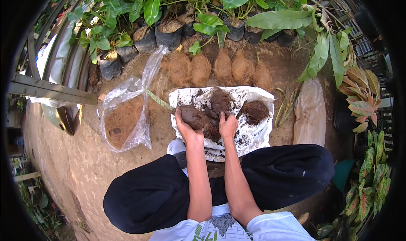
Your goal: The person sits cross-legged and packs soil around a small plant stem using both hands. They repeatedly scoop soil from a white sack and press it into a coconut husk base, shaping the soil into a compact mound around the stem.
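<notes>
My left hand (189, 130) cups a dark ball of soil and fibre (193, 116) from its left side and below. A narrow, pale-edged green leaf (158, 98) sticks out of the ball's upper left. My right hand (228, 125) is beside it, fingers curled and thumb at the dark soil; whether anything is pinched there is hidden. Under both hands lies a white plastic sheet (250, 139), strewn with soil crumbs. On it, a dark fibrous clump (220, 99) sits just above my hands, and another brown fibre clump (255, 112) lies to the right.
Several fibre-wrapped balls (201, 70) stand in a row beyond the sheet. To the left is a clear plastic bag (125, 123) of brown fibre. Plants in black polybags (169, 34) line the back. A filled plastic sack (310, 114) lies right; a metal frame (54, 89) juts in left.
</notes>
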A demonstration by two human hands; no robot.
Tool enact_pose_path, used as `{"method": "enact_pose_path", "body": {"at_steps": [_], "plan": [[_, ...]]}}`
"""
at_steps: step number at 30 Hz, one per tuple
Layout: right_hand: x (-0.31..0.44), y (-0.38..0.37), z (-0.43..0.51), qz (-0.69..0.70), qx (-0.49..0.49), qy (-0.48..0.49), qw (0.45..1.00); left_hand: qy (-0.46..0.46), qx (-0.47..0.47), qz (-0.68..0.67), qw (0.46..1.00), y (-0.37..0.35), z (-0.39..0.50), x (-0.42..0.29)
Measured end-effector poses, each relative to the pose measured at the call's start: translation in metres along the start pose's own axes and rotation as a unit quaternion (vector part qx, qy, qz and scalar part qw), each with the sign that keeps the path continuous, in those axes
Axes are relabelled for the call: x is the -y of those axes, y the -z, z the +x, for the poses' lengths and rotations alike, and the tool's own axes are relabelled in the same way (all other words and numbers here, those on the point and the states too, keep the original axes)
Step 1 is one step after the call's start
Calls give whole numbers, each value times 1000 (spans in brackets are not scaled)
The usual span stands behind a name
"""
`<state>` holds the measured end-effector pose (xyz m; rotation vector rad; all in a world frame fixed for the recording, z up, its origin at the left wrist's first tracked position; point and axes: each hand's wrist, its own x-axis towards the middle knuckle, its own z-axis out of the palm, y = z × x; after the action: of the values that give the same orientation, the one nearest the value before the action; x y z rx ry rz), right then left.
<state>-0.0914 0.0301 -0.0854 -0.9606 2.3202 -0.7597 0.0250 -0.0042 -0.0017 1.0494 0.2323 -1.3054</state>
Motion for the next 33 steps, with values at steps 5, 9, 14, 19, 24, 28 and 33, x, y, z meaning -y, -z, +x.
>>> {"method": "enact_pose_path", "body": {"at_steps": [5, 9, 14, 19, 24, 28, 33], "plan": [[-4, 7, 10, 17, -27, -20, 999, 10, -3, -11, 1000, -1, 1, 0], [-10, 14, 13, 60, -38, -70, 995, 12, -9, 3, 1000, 0, 0, -1], [-14, 27, 18, 32, -124, -90, 988, 15, -6, -17, 1000, 1, 1, -2], [3, 43, 29, 146, -236, -1, 961, 15, -7, -7, 1000, 3, 3, 0], [54, 63, 18, 258, 75, 119, 956, 2, 11, 24, 1000, 3, 0, 6], [89, 66, -2, 240, 144, 152, 948, 22, 19, 22, 999, 2, 2, 11], [91, 52, -29, 168, 47, 282, 944, 13, 52, -6, 999, 8, 9, 14]]}}
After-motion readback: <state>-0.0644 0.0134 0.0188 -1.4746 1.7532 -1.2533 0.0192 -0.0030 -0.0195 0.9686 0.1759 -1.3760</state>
